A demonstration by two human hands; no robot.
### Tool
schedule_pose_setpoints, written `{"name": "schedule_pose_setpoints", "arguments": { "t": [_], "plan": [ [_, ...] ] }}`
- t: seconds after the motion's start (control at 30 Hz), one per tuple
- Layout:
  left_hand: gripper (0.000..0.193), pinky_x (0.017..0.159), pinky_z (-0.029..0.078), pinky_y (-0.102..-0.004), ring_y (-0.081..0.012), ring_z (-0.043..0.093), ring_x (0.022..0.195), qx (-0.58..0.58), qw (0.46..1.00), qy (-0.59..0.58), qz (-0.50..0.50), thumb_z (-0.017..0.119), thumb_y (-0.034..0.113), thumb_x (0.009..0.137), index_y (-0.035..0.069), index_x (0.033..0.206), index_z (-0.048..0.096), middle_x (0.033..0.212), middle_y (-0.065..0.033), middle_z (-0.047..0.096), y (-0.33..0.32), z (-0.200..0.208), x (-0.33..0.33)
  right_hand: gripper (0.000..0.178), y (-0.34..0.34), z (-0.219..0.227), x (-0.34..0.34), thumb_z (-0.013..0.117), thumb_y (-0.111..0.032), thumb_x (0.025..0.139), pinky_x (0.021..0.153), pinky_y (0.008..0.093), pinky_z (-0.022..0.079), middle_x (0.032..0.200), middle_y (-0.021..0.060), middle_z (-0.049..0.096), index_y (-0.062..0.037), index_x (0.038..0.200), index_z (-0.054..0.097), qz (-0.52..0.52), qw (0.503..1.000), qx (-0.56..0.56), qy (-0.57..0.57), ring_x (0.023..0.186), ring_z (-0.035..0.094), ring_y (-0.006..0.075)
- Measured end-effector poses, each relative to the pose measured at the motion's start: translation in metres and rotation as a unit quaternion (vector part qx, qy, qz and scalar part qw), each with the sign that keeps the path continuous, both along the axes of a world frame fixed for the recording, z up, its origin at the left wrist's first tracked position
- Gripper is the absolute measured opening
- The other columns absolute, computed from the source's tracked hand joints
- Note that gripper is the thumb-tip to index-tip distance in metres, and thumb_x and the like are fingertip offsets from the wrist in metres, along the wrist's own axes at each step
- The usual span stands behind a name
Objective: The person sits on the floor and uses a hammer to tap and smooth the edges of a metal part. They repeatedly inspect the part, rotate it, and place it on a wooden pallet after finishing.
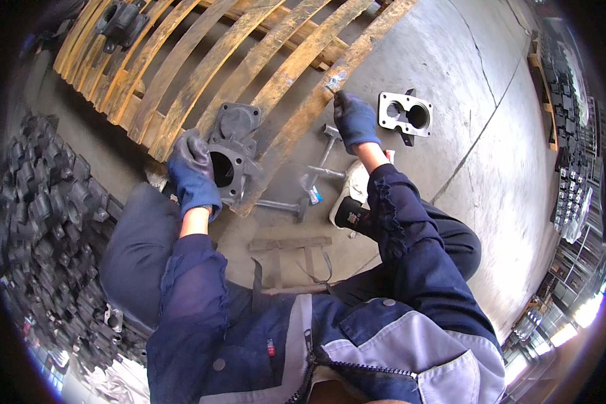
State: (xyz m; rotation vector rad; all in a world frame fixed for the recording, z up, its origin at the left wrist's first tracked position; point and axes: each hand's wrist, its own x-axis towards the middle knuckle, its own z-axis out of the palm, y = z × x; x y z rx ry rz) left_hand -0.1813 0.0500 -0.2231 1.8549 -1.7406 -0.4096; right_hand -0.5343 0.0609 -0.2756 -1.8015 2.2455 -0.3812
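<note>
My left hand [191,170], in a dark blue glove, is closed on the near-left edge of a dark grey metal casting [244,147]. This casting has a large round opening and bolt-hole flanges, and it rests tilted on the edge of a wooden pallet [286,138]. My right hand [355,121], gloved too, is closed on a thin stick-like tool [333,89], mostly hidden by the fist. The tool's tip is at a smear of grey paste [337,79] on the pallet's outer slat. Right of that hand, a casting with two round bores [414,128] lies on the floor.
Between my legs lie a hammer [330,137], another metal tool with a long handle [276,205] and a small blue-and-white packet [314,195]. Nearer is a low wooden stool [291,243]. Dark castings [54,195] are heaped at left; another casting [121,25] sits on the far pallet slats.
</note>
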Motion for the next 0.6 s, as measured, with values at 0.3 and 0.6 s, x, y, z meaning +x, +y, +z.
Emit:
{"name": "schedule_pose_setpoints", "arguments": {
  "t": [0.3, 0.6],
  "plan": [
    [0.033, 0.080, 0.051, -0.0442, -0.0387, 0.064, 0.091, -0.014, 1.000, -0.010, 0.008, 0.051, 0.034, 0.088, 0.009, 0.102, 0.067, 0.096, -0.0189, 0.067, 0.001, -0.004, 0.001, 0.033, -0.003, 0.036, 0.055, 0.048, -0.029, 0.095, 0.049, 0.0241, 0.041, 0.077, 0.0031, 0.060, -0.0064, 0.119, 0.054, -0.028, 0.793, 0.177, -0.582, 0.053, 0.052, 0.0118],
    [0.029, 0.078, 0.050, -0.0455, -0.0394, 0.063, 0.089, 0.001, 0.999, -0.011, 0.041, 0.053, 0.033, 0.088, 0.010, 0.099, 0.067, 0.093, -0.0187, 0.067, 0.003, 0.007, -0.005, 0.026, 0.001, 0.024, 0.114, 0.049, -0.013, 0.092, 0.069, 0.0268, 0.049, 0.088, 0.0019, 0.064, -0.0053, 0.113, 0.062, 0.059, 0.825, 0.084, -0.556, 0.080, 0.061, 0.0136]
  ]
}}
